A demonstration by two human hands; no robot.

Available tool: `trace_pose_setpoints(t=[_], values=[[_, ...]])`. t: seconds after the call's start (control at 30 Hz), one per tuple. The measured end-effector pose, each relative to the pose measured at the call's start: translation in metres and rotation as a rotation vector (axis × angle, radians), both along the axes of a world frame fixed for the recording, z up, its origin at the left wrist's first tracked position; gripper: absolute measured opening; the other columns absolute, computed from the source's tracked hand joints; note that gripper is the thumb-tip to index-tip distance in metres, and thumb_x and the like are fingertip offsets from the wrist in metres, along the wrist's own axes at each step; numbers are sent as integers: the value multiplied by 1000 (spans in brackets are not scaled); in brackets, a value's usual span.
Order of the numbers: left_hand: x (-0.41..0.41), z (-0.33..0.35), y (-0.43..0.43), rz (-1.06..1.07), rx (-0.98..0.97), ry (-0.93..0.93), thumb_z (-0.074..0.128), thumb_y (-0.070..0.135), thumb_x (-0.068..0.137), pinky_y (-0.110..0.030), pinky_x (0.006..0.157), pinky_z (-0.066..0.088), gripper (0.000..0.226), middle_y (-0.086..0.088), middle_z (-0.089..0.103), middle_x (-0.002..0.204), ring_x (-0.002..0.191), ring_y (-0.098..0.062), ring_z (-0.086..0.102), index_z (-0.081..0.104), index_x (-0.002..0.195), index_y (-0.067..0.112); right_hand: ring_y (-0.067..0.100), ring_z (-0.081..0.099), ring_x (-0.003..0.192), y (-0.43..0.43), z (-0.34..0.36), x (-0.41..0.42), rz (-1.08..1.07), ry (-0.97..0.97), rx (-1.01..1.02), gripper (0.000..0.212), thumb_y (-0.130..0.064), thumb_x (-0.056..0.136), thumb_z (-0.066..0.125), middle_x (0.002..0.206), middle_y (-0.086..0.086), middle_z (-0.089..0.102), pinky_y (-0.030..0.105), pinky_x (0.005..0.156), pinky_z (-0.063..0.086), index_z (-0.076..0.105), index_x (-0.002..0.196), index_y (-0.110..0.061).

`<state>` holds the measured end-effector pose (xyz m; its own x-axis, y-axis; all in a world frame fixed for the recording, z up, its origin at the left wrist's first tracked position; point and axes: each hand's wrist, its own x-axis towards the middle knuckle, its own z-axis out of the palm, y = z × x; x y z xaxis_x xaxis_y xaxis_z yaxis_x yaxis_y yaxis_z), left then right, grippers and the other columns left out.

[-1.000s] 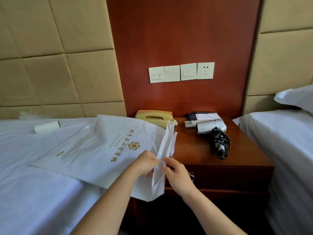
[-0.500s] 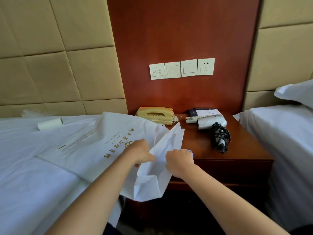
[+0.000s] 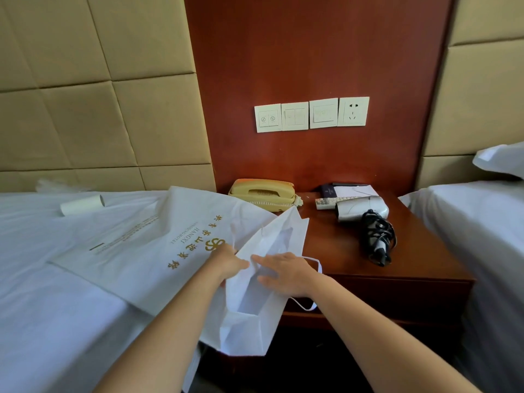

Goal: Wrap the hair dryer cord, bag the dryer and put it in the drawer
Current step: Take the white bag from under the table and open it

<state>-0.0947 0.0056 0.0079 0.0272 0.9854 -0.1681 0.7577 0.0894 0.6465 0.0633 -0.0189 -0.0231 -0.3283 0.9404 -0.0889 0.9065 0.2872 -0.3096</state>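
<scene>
A small white fabric bag (image 3: 255,316) hangs open between my hands at the nightstand's front left corner. My left hand (image 3: 226,263) pinches its left edge. My right hand (image 3: 286,275) lies with spread, straight fingers on the bag's mouth, holding the opening apart. The white hair dryer (image 3: 361,208) lies on the nightstand (image 3: 419,268) at the back right, its black cord (image 3: 377,239) bundled in coils in front of it. The drawer front (image 3: 397,293) below the top is closed.
A large white bag with gold print (image 3: 158,245) lies on the left bed (image 3: 42,293). A white roll (image 3: 82,204) rests further back. A yellow phone (image 3: 262,194), a remote (image 3: 326,202) and papers (image 3: 354,191) sit on the nightstand. Another bed (image 3: 482,236) stands right.
The small bag went from folded flat to spread open. My right hand opened and moved into the bag's mouth, while my left hand kept its edge.
</scene>
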Motion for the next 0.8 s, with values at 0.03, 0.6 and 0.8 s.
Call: trace_pose_setpoints(t=[0.03,0.6,0.8], values=[[0,-4,2,20,14,-7,63,15,84,-34,77,51,28,-17,67,110,100,-31,64,64,109,2,25,17,143,0,0,1,-1,3,2,55,-46,96,35,155,-1,28,39,115,16,15,147,-40],[-37,117,-43,207,675,297,37,19,95,-39,64,36,31,-29,54,89,93,-44,52,45,72,-1,40,25,139,19,6,-6,-177,26,-172,61,-67,85,26,156,14,18,49,114,22,7,142,-55],[-54,151,-59,291,713,343,38,23,95,-34,64,36,25,-19,57,89,81,-35,46,50,82,7,36,13,144,17,13,-16,-144,-40,-197,59,-64,91,21,158,14,13,48,116,13,8,146,-46]])
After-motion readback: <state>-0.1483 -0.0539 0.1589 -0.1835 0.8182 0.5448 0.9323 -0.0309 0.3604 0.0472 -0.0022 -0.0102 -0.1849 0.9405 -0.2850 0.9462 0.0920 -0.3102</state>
